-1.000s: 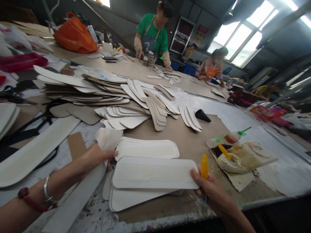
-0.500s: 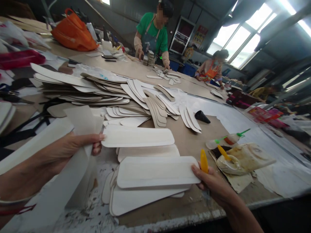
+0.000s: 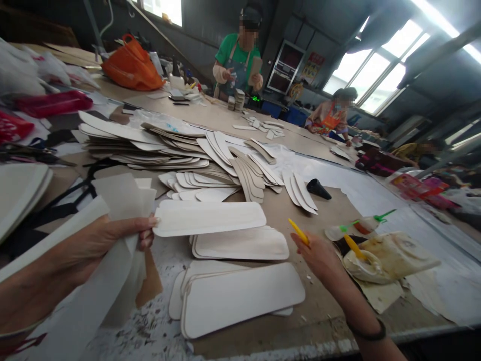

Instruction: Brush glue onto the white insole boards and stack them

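My left hand (image 3: pixel 124 230) is closed, pinching the left end of a long white panel (image 3: pixel 212 218) with rounded corners between thumb and fingers. Pale translucent sheets (image 3: pixel 120 200) are bunched in the same hand and hang below it. Beneath the held panel lies a stack of similar white panels (image 3: pixel 240 244). Nearer to me is a second, slightly fanned stack of panels (image 3: pixel 246 301). Right of both stacks, my right hand (image 3: pixel 319 253) grips a slim yellow-handled tool (image 3: pixel 299 231); its working end is hidden by the hand.
Curved white and beige pieces (image 3: pixel 150 145) are piled behind. To the right are a black cone (image 3: pixel 318 189), squeeze bottles (image 3: pixel 368 223) with green tips, and a stained container (image 3: pixel 394 255) with another yellow handle. A person in green (image 3: pixel 238 65) works across the table.
My right hand has let go of the white panel it held and moved up and away from the near stack. My left hand still holds its panel. The view has shifted slightly.
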{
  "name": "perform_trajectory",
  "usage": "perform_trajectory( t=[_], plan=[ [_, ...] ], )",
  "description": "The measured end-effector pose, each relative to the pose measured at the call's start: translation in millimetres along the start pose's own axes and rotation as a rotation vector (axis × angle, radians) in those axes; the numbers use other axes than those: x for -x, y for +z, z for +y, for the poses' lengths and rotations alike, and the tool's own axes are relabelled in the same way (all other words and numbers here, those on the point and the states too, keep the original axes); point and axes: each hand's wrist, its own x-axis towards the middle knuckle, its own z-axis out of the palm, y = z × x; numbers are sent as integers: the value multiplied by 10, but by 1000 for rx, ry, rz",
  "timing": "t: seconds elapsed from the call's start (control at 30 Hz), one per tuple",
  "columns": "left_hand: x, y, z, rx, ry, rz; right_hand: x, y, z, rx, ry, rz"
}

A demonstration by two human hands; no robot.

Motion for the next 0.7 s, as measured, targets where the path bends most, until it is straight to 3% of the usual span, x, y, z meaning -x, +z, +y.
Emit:
perform_trajectory(
  t=[0.1, 0.2, 0.37, 0.47, 0.57, 0.7],
  plan=[
    [67, 104, 40, 47, -9, -101, 90, -51, -103, -196, -29, -132],
    [151, 198, 59, 27, 49, -115, 186, -24, -160, -461, 26, -286],
    [274, 307, -11, -51, 71, -92, 353, -28, -154, -776, 139, -322],
    [321, 379, -57, -9, 44, -107, 412, -112, -89, -884, 155, -264],
    [351, 428, -106, 89, -56, -117, 406, -188, 73, -969, 256, -70],
    [358, 380, -222, 234, -217, -57, 377, -195, 481, -961, 397, 162]
  ],
)
